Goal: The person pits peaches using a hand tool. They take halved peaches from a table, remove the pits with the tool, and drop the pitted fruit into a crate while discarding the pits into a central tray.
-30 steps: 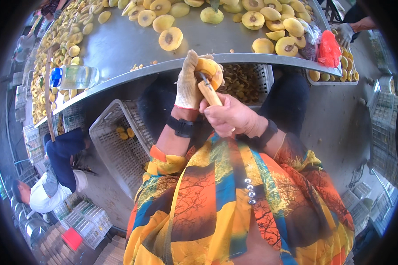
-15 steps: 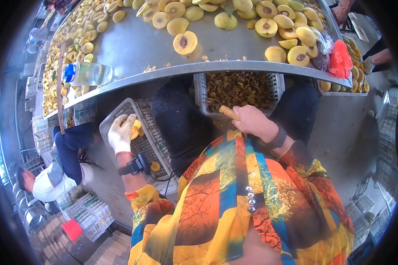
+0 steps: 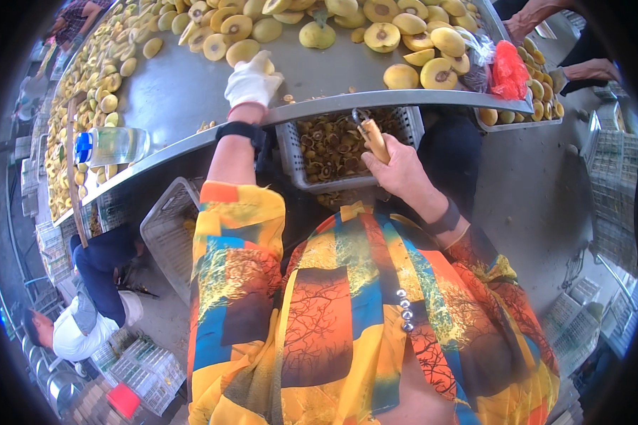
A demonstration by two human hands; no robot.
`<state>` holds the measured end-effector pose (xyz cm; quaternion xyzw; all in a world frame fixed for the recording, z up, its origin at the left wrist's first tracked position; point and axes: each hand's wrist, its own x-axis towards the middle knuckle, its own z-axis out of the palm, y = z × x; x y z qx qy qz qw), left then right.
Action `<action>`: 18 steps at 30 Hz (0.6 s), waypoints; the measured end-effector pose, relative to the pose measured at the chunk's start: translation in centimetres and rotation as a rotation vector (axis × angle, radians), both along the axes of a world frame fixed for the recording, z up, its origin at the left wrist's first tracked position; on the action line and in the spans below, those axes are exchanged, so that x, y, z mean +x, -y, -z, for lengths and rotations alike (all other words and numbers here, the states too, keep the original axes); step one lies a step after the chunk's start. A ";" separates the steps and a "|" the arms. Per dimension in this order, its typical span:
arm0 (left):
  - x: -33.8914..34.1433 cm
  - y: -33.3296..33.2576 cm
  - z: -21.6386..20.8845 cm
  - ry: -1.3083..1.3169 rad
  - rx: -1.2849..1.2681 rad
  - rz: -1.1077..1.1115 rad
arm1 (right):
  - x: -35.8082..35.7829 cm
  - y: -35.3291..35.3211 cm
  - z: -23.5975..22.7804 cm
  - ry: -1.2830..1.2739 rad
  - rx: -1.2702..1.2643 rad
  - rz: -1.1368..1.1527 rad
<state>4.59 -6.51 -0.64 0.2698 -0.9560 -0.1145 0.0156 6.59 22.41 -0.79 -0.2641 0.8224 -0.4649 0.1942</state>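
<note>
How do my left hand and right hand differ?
Your left hand wears a white glove; your right hand is ungloved. The left hand is over the table, at a fruit; the right hand holds a wooden-handled tool. Both wrists wear dark bands.

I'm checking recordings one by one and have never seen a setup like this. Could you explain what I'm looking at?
There is no machine here: a person works with two hands. Every picture comes from one wide fisheye camera on the person's head, looking down, so straight edges bend. The gloved left hand reaches over the metal table to yellow fruit halves; whether it grips one is hidden. The bare right hand holds a wooden-handled tool with a metal tip. A blue-capped bottle and red bag are also on the table. Below its edge, a crate holds fruit pieces.
</note>
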 end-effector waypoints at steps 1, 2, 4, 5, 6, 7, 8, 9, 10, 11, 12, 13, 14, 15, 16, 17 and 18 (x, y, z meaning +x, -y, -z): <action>0.4 -0.2 -0.3 -0.066 0.082 -0.022 | -0.2 -0.1 0.1 0.076 -0.062 0.038; 0.5 -1.3 -1.0 -0.067 0.091 -0.007 | -0.5 -0.2 0.4 0.148 -0.121 0.091; 2.3 -4.2 -2.5 -0.266 0.322 0.053 | -1.4 0.5 0.0 0.271 -0.119 0.137; 3.2 -5.8 -3.3 -0.329 0.298 0.168 | -1.8 0.9 -0.7 0.419 -0.207 0.143; 4.2 -7.2 -4.1 -0.393 0.263 0.273 | -2.0 1.6 -1.1 0.568 -0.298 0.135; 5.1 -8.3 -4.1 -0.439 0.272 0.313 | -2.1 2.5 -0.7 0.570 -0.298 0.127; 5.8 -9.3 -3.9 -0.485 0.280 0.355 | -2.3 3.4 0.1 0.580 -0.411 0.065; 6.4 -10.1 -4.1 -0.461 0.255 0.386 | -2.3 4.2 0.5 0.589 -0.524 0.005; 7.2 -10.8 -5.0 -0.407 0.300 0.396 | -2.0 4.6 -0.5 0.694 -0.486 -0.013; 8.2 -11.0 -4.8 -0.492 0.545 0.327 | -1.9 4.7 -1.4 0.779 -0.479 -0.012; 9.0 -11.1 -4.4 -0.574 0.791 0.254 | -1.8 4.8 -2.0 0.864 -0.470 -0.010; 9.4 -11.0 -4.2 -0.731 1.127 0.141 | -1.9 4.6 -2.4 0.864 -0.470 -0.008; 9.7 -10.9 -4.0 -0.881 1.462 0.013 | -2.0 4.2 -2.6 0.876 -0.497 -0.055; 9.9 -11.0 -3.4 -0.927 1.610 -0.169 | -2.0 4.0 -2.7 0.887 -0.523 -0.102; 10.1 -10.9 -3.2 -0.930 1.609 -0.171 | -1.6 4.2 -2.7 0.888 -0.522 -0.105; 10.2 -10.7 -3.1 -0.736 1.847 -0.276 | -1.0 4.6 -2.7 0.787 -0.482 -0.112; 10.3 -10.6 -3.0 -0.520 2.071 -0.382 | -0.6 5.0 -2.6 0.685 -0.443 -0.120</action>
